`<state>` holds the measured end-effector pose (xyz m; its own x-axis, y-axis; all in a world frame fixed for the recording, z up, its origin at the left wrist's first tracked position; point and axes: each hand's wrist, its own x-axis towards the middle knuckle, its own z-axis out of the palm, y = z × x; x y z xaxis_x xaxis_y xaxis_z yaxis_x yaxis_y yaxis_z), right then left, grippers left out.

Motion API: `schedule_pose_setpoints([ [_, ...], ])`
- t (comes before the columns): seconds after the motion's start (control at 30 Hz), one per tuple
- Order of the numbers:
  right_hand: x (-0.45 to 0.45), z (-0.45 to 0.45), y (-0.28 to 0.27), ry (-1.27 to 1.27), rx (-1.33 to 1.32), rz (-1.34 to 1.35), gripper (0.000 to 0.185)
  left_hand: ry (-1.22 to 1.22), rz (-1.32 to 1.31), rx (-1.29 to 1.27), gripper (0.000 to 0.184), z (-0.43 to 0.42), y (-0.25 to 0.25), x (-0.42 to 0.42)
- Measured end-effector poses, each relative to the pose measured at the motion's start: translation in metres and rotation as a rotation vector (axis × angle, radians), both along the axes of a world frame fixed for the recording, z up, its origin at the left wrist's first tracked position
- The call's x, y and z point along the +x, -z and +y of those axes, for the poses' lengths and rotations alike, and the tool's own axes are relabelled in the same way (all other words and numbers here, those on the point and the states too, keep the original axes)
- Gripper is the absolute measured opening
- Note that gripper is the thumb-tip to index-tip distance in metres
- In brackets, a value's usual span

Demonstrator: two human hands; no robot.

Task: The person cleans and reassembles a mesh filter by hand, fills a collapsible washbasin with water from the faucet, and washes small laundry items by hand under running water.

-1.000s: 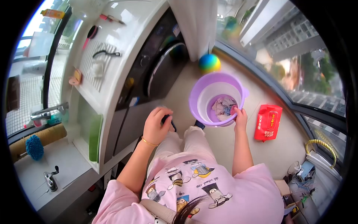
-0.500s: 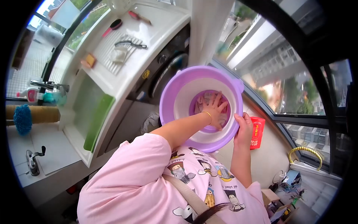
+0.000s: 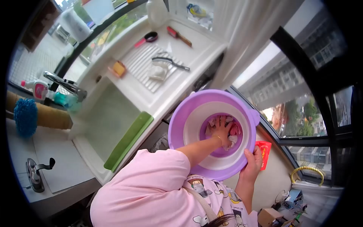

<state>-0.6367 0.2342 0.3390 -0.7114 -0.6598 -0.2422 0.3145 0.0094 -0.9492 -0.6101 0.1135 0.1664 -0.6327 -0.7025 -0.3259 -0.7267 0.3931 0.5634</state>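
A purple-and-white bucket (image 3: 192,113) stands in front of my body, tilted so that I look into it. Down inside, my left hand (image 3: 222,132) is open, fingers spread over crumpled cloth (image 3: 234,130) in pink and pale colours at the bottom. A thin yellow bracelet (image 3: 219,140) circles that wrist. My right hand (image 3: 253,162) is closed on the bucket's rim at the lower right, with the thumb on top. Beside it lies a red packet (image 3: 264,153), partly behind the hand.
To the left is a white laundry sink (image 3: 109,108) with a green board (image 3: 128,142) along its front edge. On its ribbed ledge lie brushes (image 3: 179,36), a black-handled brush (image 3: 170,62) and yellow-orange soap (image 3: 119,69). Windows border the right; a yellow hoop (image 3: 307,169) is at lower right.
My view has turned, so the sink shows more fully and the bucket sits lower. More cloth shows around my left hand; my right hand still grips the rim.
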Motion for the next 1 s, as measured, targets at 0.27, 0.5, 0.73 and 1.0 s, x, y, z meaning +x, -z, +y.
schedule_pose_setpoints([
  [0.27, 0.050, -0.019, 0.001, -0.057, 0.028, 0.139, 0.018, -0.033, 0.180, -0.031, 0.092, -0.021, 0.036, 0.051],
  [0.5, 0.055, -0.023, 0.000, 0.007, 0.110, 0.289, 0.021, -0.007, 0.470, 0.234, 0.102, -0.057, 0.041, 0.066],
  [0.73, 0.079, -0.036, 0.003, -0.035, 0.034, 0.226, 0.018, 0.261, 0.158, 0.018, 0.099, -0.039, 0.037, 0.094],
  [1.0, 0.083, -0.041, 0.001, -0.015, 0.102, 0.308, 0.018, 0.156, 0.468, 0.328, 0.092, -0.071, 0.056, 0.096],
])
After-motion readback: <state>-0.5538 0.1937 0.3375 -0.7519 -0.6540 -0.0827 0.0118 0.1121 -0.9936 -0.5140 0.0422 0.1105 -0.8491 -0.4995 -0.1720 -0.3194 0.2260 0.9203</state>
